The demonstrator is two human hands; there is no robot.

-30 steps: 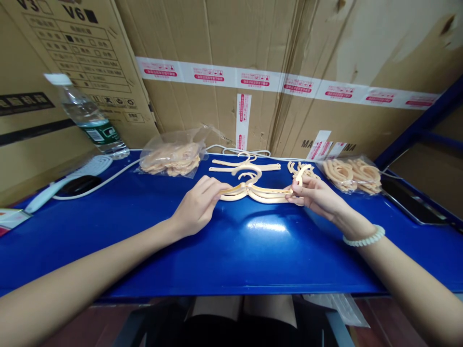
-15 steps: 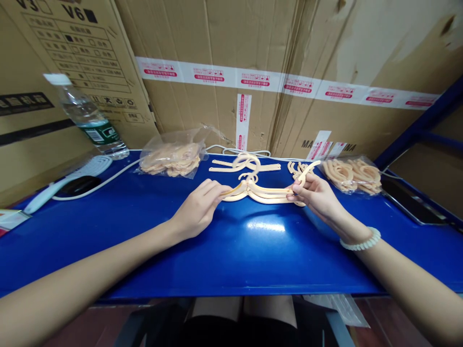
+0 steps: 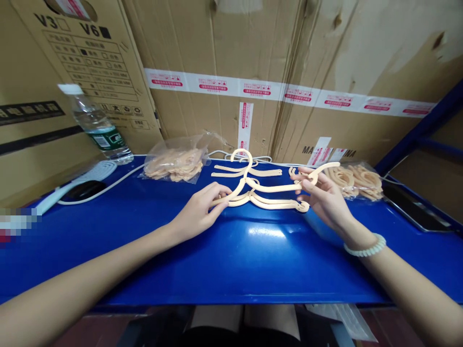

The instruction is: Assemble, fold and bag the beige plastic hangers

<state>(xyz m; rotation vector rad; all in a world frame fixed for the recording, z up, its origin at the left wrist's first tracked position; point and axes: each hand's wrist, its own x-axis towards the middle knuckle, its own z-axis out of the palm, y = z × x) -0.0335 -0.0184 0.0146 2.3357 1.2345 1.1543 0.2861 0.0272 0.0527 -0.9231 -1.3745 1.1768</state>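
A cream plastic hanger is held up between my two hands, its round hook on top. My left hand pinches the left arm's end between thumb and fingers. My right hand grips the right arm's end, where a curved end piece points up and to the right. Just below and behind lies a stack of hangers on the blue table. More hanger parts lie farther back, and small curved pieces sit partly hidden behind my right hand.
Plastic bags of cream parts, one at left and one at right, flank the work. A water bottle, a pale brush-like object and a white cable are at left. A phone lies at right; cardboard stands behind.
Both hands have lifted and tilted the held hanger, so it now stands apart from the stack with its hook upright. My view has shifted slightly.
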